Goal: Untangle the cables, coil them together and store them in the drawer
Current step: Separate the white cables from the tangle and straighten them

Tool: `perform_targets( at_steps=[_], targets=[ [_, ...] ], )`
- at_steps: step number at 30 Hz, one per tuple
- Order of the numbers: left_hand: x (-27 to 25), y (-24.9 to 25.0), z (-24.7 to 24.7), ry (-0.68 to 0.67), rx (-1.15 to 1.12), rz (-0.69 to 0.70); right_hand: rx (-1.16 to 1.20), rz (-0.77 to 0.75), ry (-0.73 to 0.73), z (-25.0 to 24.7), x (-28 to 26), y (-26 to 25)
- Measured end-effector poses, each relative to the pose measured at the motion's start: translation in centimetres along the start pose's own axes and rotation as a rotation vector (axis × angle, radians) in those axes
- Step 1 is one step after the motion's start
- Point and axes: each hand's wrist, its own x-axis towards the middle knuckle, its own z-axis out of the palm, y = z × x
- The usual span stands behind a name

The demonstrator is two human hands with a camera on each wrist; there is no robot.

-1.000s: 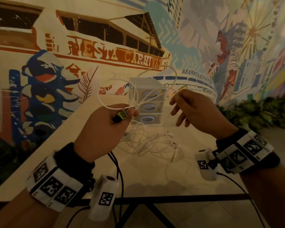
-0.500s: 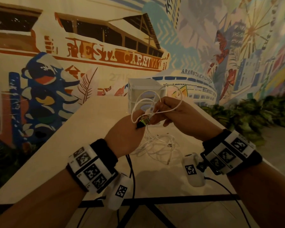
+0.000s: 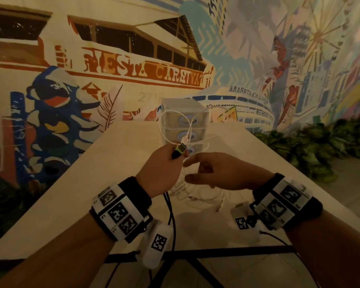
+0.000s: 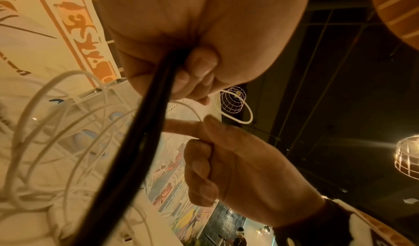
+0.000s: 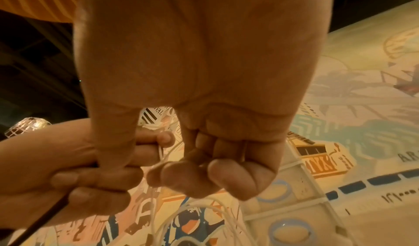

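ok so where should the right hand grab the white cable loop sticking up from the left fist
Probably low on the loop, just above the left hand, pinching one strand between thumb and forefinger and coming in from the right, where the right hand already is. The strands cross near the fist, while the arcs above, in front of the drawer unit, look floppy.

"ARANETA COLISEUM" on painted dome [image 3: 248, 94], faint "2716" on mural wall [image 3: 148, 97]
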Motion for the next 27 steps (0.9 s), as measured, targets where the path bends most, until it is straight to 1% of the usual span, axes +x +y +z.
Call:
perform_targets(
  at_steps=[2, 4, 7, 10, 12, 14, 17, 19, 21, 24, 26, 27],
  targets=[
    [-0.2, 0.2, 0.0, -0.04, 0.006, 0.016, 0.073, -0.007, 0.025, 0.0, 0.0, -0.3],
    [-0.6, 0.6, -0.1, -0.074, 0.0, 0.071, 0.178, -0.058, 0.091, -0.4, -0.2, -0.6],
    [-1.1, 1.2, -0.7, -0.041, -0.01, 0.18, 0.229, -0.108, 0.172, -1.0, -0.5, -0.9],
    [-1.4, 2.0, -1.5, 0.002, -0.129, 0.186, 0.308, -0.144, 0.21, -1.3, -1.0, -1.0],
    [-1.6, 2.2, -2.2, 0.04, -0.058, 0.208, 0.366, -0.194, 0.192, -1.4, -1.7, -1.2],
    [-2.0, 2.2, -2.9, 0.08, 0.01, 0.232, 0.47, -0.245, 0.113, -1.6, -2.8, -1.3],
    [-2.3, 1.6, -4.3, 0.134, -0.014, 0.199, 0.575, -0.314, -0.127, -1.2, -5.2, -1.5],
    [-2.5, 1.2, -5.2, 0.169, -0.013, 0.171, 0.59, -0.307, -0.301, -0.3, -6.7, -1.2],
    [-2.9, 1.0, -6.0, 0.191, -0.019, 0.149, 0.531, -0.231, -0.454, 0.8, -7.8, -0.8],
    [-3.8, 1.4, -6.8, 0.191, 0.053, 0.145, 0.258, -0.103, -0.608, 2.1, -9.3, 0.2],
    [-4.4, 1.7, -7.1, 0.163, 0.091, 0.165, 0.222, -0.071, -0.629, 2.8, -9.8, 0.6],
    [-4.6, 1.9, -7.2, 0.149, 0.103, 0.18, 0.25, -0.032, -0.639, 2.8, -10.2, 0.6]
  ],
)
